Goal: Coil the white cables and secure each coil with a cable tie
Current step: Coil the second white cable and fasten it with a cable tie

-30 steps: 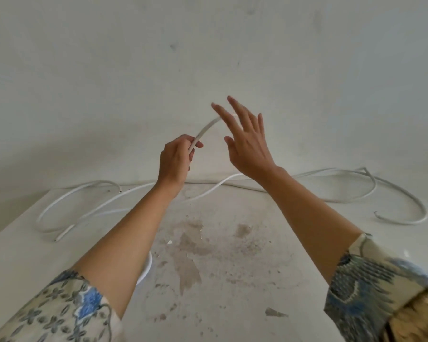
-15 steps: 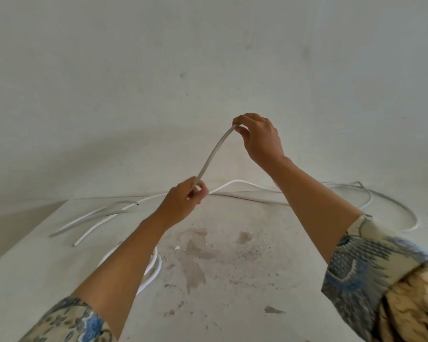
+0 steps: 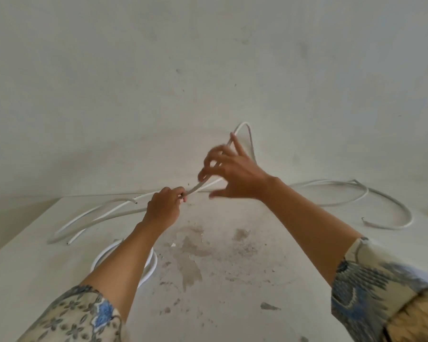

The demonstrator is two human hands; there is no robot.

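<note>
A white cable point(image 3: 245, 129) arches up in front of the wall and runs down through both my hands. My left hand point(image 3: 164, 209) is closed on it just above the table. My right hand point(image 3: 232, 172), blurred by motion, has fingers curled loosely round the same cable a little higher and to the right. The cable trails off in loops point(image 3: 371, 193) over the right side of the table. A finished-looking white coil point(image 3: 151, 266) lies flat under my left forearm, partly hidden by it. No cable tie is visible.
Two loose white cable lengths point(image 3: 89, 219) lie across the left of the white table point(image 3: 22, 280), cut ends showing. The tabletop has brown stains point(image 3: 190, 250) in the middle. A plain wall stands close behind the table's far edge.
Both hands have dropped lower and come closer together. The right hand slid down the cable, leaving a raised loop above it. The left hand stayed closed on the cable.
</note>
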